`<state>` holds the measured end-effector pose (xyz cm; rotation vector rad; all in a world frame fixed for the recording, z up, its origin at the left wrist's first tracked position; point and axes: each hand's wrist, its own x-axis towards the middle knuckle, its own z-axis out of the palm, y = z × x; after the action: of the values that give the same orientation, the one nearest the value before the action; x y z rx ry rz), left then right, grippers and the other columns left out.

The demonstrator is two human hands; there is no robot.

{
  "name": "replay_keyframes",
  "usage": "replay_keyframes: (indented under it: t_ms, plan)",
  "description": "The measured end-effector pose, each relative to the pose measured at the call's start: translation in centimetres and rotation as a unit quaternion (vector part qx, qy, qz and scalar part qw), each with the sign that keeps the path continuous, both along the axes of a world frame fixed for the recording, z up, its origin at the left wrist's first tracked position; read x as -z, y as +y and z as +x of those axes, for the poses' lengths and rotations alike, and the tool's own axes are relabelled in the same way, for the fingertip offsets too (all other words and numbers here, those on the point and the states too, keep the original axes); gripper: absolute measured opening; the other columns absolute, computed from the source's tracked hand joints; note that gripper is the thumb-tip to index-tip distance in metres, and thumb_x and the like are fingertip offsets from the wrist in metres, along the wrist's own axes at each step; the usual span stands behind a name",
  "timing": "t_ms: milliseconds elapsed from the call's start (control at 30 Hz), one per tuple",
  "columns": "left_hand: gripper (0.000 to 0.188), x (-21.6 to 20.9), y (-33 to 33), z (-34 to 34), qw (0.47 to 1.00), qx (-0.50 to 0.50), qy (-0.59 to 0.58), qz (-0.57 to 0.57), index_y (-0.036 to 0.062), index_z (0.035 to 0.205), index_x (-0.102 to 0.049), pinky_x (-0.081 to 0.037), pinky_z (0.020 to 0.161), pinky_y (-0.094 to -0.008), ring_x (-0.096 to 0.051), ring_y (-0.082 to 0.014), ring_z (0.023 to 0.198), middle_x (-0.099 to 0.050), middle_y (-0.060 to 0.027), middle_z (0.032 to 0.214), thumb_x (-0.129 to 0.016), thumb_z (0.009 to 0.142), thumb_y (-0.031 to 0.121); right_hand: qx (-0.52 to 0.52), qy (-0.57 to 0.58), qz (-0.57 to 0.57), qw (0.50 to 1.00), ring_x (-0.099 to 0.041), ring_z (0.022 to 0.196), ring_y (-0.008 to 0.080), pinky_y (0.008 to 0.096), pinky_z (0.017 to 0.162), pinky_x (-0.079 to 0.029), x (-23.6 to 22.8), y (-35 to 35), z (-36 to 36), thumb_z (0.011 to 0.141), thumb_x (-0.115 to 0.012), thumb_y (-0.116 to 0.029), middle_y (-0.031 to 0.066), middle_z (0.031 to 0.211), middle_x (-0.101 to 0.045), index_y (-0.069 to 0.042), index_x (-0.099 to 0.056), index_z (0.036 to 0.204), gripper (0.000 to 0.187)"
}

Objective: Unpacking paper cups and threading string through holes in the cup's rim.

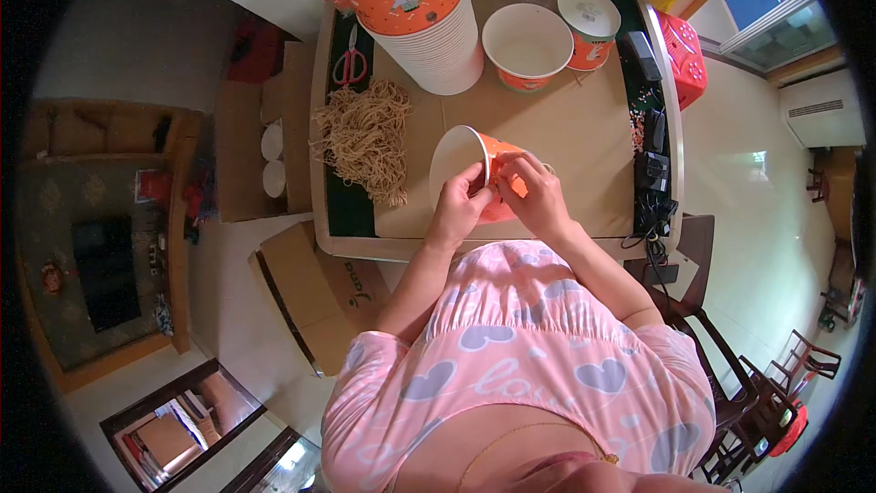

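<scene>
An orange and white paper tub (449, 162) lies tilted near the table's front edge, its wide mouth facing left. My left hand (462, 208) grips its rim, with some fingers inside the mouth. Against the tub's orange outer wall, my right hand (537, 199) has its fingers closed together near the left fingertips. Whatever sits between those right fingers is too small to make out. A short pale bit of string (548, 167) shows just beyond the right hand. To the left is a tangled heap of tan string (365, 139), with pink-handled scissors (350, 66) behind it.
A tall stack of paper tubs (427, 55) rises at the back. Beside it stand an open tub (527, 44) and an upside-down tub (589, 23). Black adapters and cables (652, 172) line the right edge. A cardboard box (319, 288) lies by the table's front left.
</scene>
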<state>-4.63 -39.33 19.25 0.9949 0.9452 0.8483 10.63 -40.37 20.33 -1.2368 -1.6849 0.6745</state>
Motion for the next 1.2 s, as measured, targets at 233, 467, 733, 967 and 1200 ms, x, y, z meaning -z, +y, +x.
replay_keyframes:
  t_ms: [233,467,733,967,1200]
  plan:
    - [0.032,0.2,0.1,-0.1,1.000,0.005,-0.017,0.005,-0.0033,0.118,-0.053,-0.044,0.088,-0.0233,-0.055,-0.0104,0.100,-0.059,-0.0055,0.111,-0.047,0.086,-0.005,-0.003,0.000,0.000,1.000,-0.062,0.082,0.0312,0.0359,0.067,-0.052,0.3,0.2,0.1,0.076,-0.065,-0.003,0.0131,0.098,-0.061,-0.002,-0.055,0.084,0.013]
    - [0.033,0.0,0.2,-0.3,0.996,-0.010,-0.073,-0.047,-0.0050,0.116,-0.054,-0.045,0.084,-0.0226,-0.055,-0.0081,0.095,-0.060,-0.0046,0.107,-0.046,0.085,-0.005,-0.007,-0.014,0.008,1.000,-0.062,0.084,0.0315,0.0368,0.069,-0.052,0.7,0.3,0.2,0.076,-0.064,-0.003,0.0130,0.100,-0.061,-0.002,-0.056,0.086,0.013]
    - [0.021,1.4,0.2,-0.4,0.999,-0.029,0.042,0.017,-0.0053,0.107,-0.061,-0.049,0.081,-0.0236,-0.062,-0.0118,0.085,-0.066,-0.0064,0.096,-0.051,0.088,-0.002,-0.013,-0.007,-0.042,0.999,-0.061,0.087,0.0296,0.0366,0.074,-0.050,0.6,0.2,0.4,0.077,-0.063,0.000,0.0107,0.099,-0.062,-0.002,-0.057,0.087,0.012]
    - [0.015,0.1,-0.1,0.2,0.955,-0.019,0.267,0.125,-0.0012,0.097,-0.065,-0.051,0.065,-0.0286,-0.066,-0.0159,0.073,-0.068,-0.0118,0.083,-0.058,0.085,0.005,-0.013,0.024,-0.069,0.997,-0.063,0.082,0.0283,0.0337,0.071,-0.050,1.9,0.4,0.6,0.079,-0.060,0.003,0.0123,0.092,-0.063,0.000,-0.060,0.090,0.012]
    - [0.007,0.9,0.4,1.2,0.880,-0.038,0.385,0.275,0.0000,0.085,-0.062,-0.050,0.064,-0.0315,-0.066,-0.0220,0.073,-0.066,-0.0140,0.079,-0.061,0.082,0.006,-0.016,0.030,-0.103,0.994,-0.062,0.079,0.0290,0.0338,0.068,-0.050,4.0,0.7,1.0,0.080,-0.060,0.000,0.0138,0.087,-0.061,-0.001,-0.061,0.094,0.014]
